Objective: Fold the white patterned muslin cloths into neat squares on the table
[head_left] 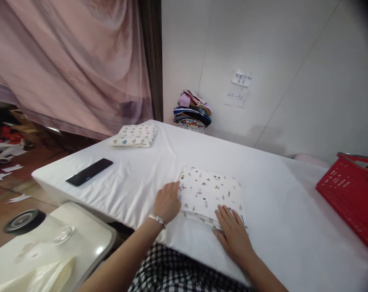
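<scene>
A white folded cloth (pixel 212 192) printed with small coloured motifs lies on the white-covered table in front of me. At its left edge my left hand (pixel 167 201) is closed, its curled fingers gripping the cloth's side; the fingertips are partly hidden. My right hand (pixel 232 231) rests flat on the cloth's near right corner, fingers stretched out, holding nothing. Folded layers show along the near edge of the cloth. A second folded cloth (pixel 136 136), cream with a small print, lies at the table's far left corner, apart from both hands.
The white table cover (pixel 281 211) spreads under everything. A black phone (pixel 89 172) lies on the left. A red plastic basket (pixel 351 202) stands at right. Folded clothes (pixel 192 109) are stacked beyond the far edge. A clear bottle (pixel 46 229) lies on a cream surface at lower left.
</scene>
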{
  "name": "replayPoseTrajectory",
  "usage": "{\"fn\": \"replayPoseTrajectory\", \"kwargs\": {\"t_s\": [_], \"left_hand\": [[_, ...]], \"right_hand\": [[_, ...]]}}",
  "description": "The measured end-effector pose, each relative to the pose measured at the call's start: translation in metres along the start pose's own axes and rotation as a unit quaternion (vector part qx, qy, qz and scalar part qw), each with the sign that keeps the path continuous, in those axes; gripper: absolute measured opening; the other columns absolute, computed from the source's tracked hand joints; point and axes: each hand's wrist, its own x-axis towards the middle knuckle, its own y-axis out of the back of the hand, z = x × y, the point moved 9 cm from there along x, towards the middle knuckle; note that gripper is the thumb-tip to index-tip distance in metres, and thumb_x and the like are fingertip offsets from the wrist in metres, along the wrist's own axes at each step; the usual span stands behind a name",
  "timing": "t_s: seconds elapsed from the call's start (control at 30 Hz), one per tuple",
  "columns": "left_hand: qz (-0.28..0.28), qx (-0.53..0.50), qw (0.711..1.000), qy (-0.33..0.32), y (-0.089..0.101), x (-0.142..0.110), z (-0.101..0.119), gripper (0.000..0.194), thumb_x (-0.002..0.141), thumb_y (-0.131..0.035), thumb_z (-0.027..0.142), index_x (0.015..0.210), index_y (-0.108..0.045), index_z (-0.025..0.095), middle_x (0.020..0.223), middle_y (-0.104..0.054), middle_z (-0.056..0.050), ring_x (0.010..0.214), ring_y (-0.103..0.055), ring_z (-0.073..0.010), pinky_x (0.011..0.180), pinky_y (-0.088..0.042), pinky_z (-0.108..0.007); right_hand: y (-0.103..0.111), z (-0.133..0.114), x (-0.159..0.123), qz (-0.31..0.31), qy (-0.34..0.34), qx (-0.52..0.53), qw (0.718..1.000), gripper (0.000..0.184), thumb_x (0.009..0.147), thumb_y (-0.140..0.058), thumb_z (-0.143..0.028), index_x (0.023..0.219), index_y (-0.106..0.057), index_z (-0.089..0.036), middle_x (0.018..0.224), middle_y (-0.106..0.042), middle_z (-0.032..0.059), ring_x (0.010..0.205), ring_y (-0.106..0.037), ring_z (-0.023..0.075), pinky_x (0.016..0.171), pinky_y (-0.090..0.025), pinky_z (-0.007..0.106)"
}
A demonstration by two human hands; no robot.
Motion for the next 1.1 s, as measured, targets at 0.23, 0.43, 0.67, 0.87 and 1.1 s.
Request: {"fn": "replayPoseTrajectory", "kwargs": {"t_s": [0.23,0.43,0.67,0.87,1.1], "left_hand": [[0.002,0.008,0.989,-0.145,-0.04,0.018,0.045,0.053,0.079,-0.038,0.048,0.123,-0.042,0.019,0.135,-0.034,-0.007,0.127,-0.02,-0.0244,0.103,-0.01,-0.043],[-0.008,0.037,0.991,-0.125,-0.067,0.016,0.022,0.06,0.081,-0.023,0.058,0.128,-0.036,0.023,0.139,-0.028,-0.003,0.129,-0.015,-0.0224,0.104,-0.008,-0.043],[-0.013,0.031,0.992,-0.12,-0.063,0.017,0.026,0.061,0.081,-0.022,0.058,0.128,-0.036,0.023,0.139,-0.028,-0.003,0.129,-0.014,-0.0232,0.104,-0.006,-0.046],[-0.042,0.017,0.992,-0.116,-0.066,0.016,0.023,0.059,0.082,-0.022,0.057,0.13,-0.033,0.024,0.14,-0.025,-0.003,0.13,-0.012,-0.0229,0.104,-0.004,-0.047],[-0.172,0.013,0.982,-0.08,-0.068,0.028,0.034,0.066,0.073,-0.033,0.062,0.127,-0.037,0.024,0.139,-0.027,-0.006,0.128,-0.016,-0.0271,0.101,-0.008,-0.053]], "right_hand": [[-0.005,0.001,-0.004,-0.001,0.004,-0.008,1.0,0.056,0.085,-0.039,-0.035,0.135,-0.021,-0.019,0.137,-0.03,0.0064,0.126,-0.024,0.0233,0.1,-0.025,0.044],[-0.005,0.008,-0.016,-0.022,-0.038,0.057,0.997,0.054,0.085,-0.037,-0.037,0.135,-0.022,-0.023,0.137,-0.031,0.0043,0.126,-0.025,0.023,0.101,-0.024,0.044],[0.035,0.024,0.059,-0.02,-0.094,0.153,0.983,0.052,0.086,-0.028,-0.043,0.134,-0.025,-0.023,0.14,-0.023,0.0025,0.129,-0.017,0.0187,0.104,-0.018,0.041],[-0.01,0.096,0.104,-0.068,-0.242,0.074,0.965,0.063,0.083,-0.028,-0.05,0.132,-0.028,-0.011,0.141,-0.019,0.012,0.13,-0.01,0.0251,0.102,-0.008,0.046],[-0.057,0.116,0.093,-0.104,-0.257,0.02,0.961,0.063,0.083,-0.024,-0.052,0.131,-0.03,-0.012,0.14,-0.023,0.0111,0.129,-0.012,0.0256,0.101,-0.005,0.044]]}}
